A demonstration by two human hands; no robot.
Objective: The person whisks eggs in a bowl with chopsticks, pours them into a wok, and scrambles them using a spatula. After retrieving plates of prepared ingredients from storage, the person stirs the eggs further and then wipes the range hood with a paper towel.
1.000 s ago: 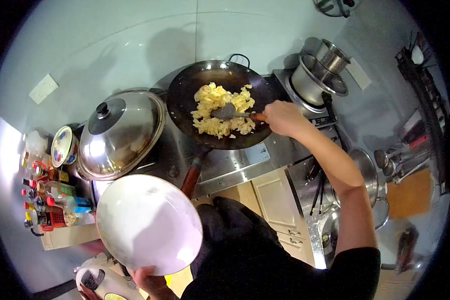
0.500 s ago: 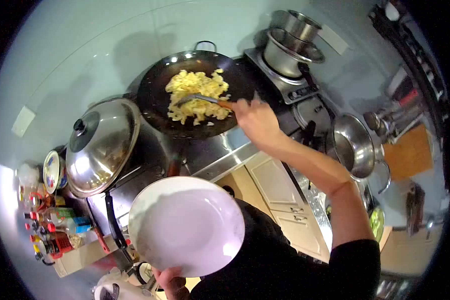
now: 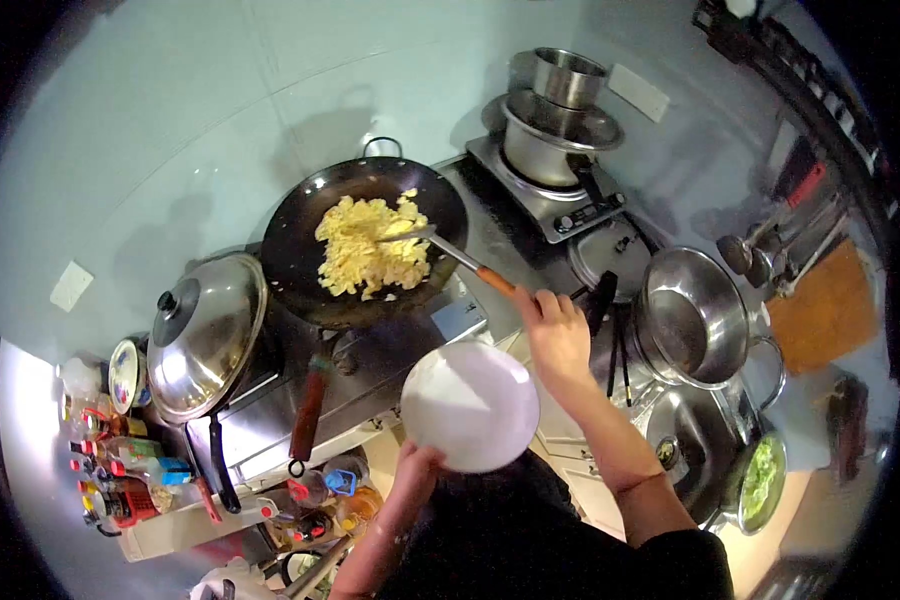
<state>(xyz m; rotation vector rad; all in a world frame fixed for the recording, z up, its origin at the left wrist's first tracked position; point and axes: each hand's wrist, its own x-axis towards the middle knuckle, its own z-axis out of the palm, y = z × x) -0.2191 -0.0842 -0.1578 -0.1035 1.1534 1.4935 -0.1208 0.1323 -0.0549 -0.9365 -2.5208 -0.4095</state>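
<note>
Your right hand (image 3: 558, 340) wraps the orange-brown handle of the metal spatula (image 3: 454, 252), probably clear of heat; blade in yellow scrambled egg (image 3: 355, 262), black round wok (image 3: 295, 290), 11 o'clock. Your left hand (image 3: 418, 468) pinches the white round dish (image 3: 470, 410) by its rim, likely keeping its inside free.

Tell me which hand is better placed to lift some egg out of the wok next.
Probably the right hand: it grips the spatula, whose blade is at the scrambled egg in the wok. The left hand is occupied holding the white plate.
</note>
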